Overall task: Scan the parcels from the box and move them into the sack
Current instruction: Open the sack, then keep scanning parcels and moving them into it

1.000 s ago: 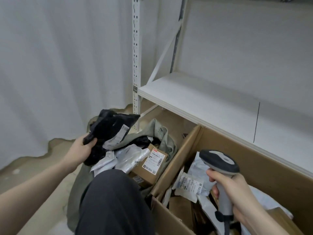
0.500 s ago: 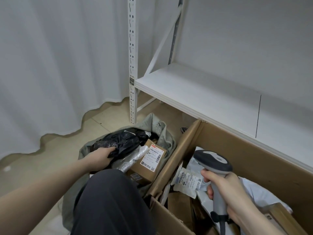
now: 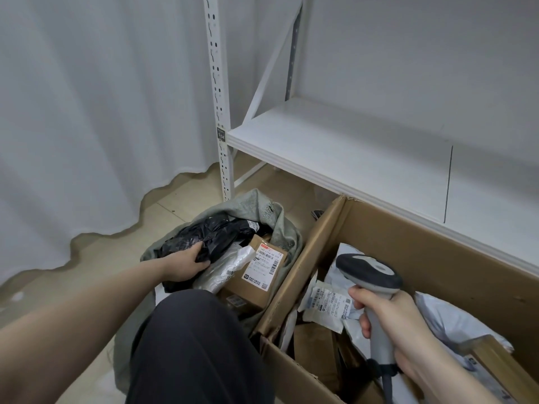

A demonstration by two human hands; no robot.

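Observation:
My left hand [image 3: 185, 265] grips a crumpled black plastic parcel [image 3: 210, 236] inside the mouth of the grey-green sack [image 3: 280, 225] on the floor. The sack also holds a small brown carton with a white label [image 3: 262, 275] and a clear plastic packet [image 3: 224, 269]. My right hand [image 3: 390, 322] holds a grey barcode scanner [image 3: 369, 272] by its handle above the big cardboard box [image 3: 408, 237]. In the box lie white mailer bags with labels [image 3: 326, 301], brown parcels and a flat carton [image 3: 495, 365] at the lower right.
A white metal shelf rack [image 3: 335, 141] stands right behind the box and sack, its upright post [image 3: 220, 112] just beyond the sack. A white curtain [image 3: 87, 112] hangs on the left over a tiled floor. My dark-trousered knee [image 3: 186, 345] sits between sack and box.
My left hand has brought the black parcel down from above the sack into its mouth. The scanner in my right hand has stayed over the box.

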